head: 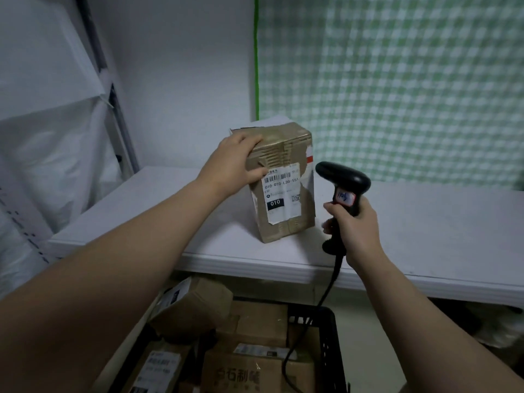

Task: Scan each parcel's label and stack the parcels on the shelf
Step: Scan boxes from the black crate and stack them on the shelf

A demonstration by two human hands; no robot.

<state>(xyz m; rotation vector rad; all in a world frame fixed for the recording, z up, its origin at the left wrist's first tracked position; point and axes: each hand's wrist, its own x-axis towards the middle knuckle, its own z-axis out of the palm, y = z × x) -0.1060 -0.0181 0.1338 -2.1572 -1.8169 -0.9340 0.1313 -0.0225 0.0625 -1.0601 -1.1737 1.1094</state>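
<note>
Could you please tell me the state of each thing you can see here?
Parcel: upright on the shelf, label facing the camera.
Left hand: grips the parcel's top corner.
Scanner: raised, head aimed toward the label.
Right hand: grips the scanner's handle.
Crate: lower down, holds other parcels.

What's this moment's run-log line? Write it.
left hand: grips brown cardboard parcel upright on white shelf | right hand: holds black handheld scanner beside parcel | white label: faces camera

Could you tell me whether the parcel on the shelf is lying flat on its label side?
No, the parcel stands upright on the shelf, its label facing the camera, steadied by the left hand.
</note>
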